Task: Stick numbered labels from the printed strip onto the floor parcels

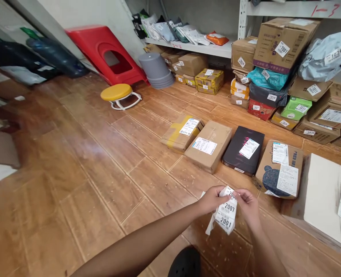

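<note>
hanging between two bare hands, a strip of white number labels (pixel 226 213) is held low in the middle of the view, above a wooden floor (pixel 86 184). the left hand (pixel 212 200) is closed on the strip's upper left edge, fingers pinched together on the paper. the right hand (pixel 249 204) is closed on the strip's upper right corner, thumb and fingers clamped on the top label. the numbers 2007 and 2001 can be read on the strip; the top one is partly covered.

just beyond the hands, four parcels are laid in a row on the floor: a box with yellow tape (pixel 182 132), a plain brown box (pixel 209 145), a black box (pixel 243 150) and a brown box with a dark round print (pixel 280 169). each bears a white shipping label. a large pale box (pixel 323 192) is seen at the right edge. further back, numbered parcels are stacked against a white shelf (pixel 193 46). a yellow stool (pixel 117 94), a grey bucket (pixel 155 69) and a red plastic stool (pixel 107 54) lie to the left. a dark shoe (pixel 184 263) is visible at the bottom edge.
</note>
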Available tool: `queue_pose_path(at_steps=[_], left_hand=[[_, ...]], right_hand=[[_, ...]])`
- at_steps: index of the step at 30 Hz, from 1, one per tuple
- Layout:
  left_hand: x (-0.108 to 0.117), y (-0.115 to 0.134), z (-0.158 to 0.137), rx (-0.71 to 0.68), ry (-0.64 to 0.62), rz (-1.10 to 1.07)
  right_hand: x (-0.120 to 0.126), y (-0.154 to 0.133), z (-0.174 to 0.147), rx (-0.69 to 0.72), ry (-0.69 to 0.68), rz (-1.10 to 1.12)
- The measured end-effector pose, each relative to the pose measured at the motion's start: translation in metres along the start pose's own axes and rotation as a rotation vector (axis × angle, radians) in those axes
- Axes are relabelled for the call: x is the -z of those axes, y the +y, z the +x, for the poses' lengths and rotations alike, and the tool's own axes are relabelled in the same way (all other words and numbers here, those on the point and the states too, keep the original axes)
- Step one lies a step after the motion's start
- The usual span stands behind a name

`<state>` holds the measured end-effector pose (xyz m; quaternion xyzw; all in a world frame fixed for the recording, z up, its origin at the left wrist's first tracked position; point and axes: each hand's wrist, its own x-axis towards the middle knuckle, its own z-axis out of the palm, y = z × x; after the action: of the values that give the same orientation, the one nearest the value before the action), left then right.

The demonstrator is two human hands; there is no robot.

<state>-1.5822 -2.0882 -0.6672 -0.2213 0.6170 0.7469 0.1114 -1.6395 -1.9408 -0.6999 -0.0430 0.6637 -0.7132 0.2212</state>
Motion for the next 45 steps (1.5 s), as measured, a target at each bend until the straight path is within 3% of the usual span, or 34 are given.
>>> queue_pose_path(at_steps=[4, 10, 20, 22, 29, 35, 39, 45], left_hand=[[0.021, -0.004, -0.005, -0.021, 0.01, -0.007], [0.067, -0.023, -0.027, 0.047, 0.08, -0.175], [0.108, -0.049, -0.033, 0.035, 0.081, -0.211], [0.117, -0.059, -0.03, 0.074, 0.106, -0.179], [0.162, -0.083, -0.037, 0.215, 0.097, -0.063], [0.151, -0.09, -0.042, 0.249, 0.022, -0.102], [0.14, -0.09, -0.037, 0.229, -0.007, -0.112], [0.144, -0.098, -0.037, 0.238, 0.001, -0.143]], right_hand=[[-0.011, -0.011, 0.009, 0.045, -0.069, -0.074], [-0.06, -0.017, 0.019, -0.005, -0.219, -0.169], [-0.093, 0.005, 0.04, -0.064, -0.43, -0.254], [-0.102, 0.022, 0.043, -0.031, -0.341, -0.312], [-0.158, 0.092, 0.057, 0.066, 0.159, -0.449], [-0.183, 0.124, 0.085, 0.017, 0.539, -0.469], [-0.188, 0.139, 0.096, -0.022, 0.658, -0.449], [-0.196, 0.144, 0.095, -0.091, 0.752, -0.391]])
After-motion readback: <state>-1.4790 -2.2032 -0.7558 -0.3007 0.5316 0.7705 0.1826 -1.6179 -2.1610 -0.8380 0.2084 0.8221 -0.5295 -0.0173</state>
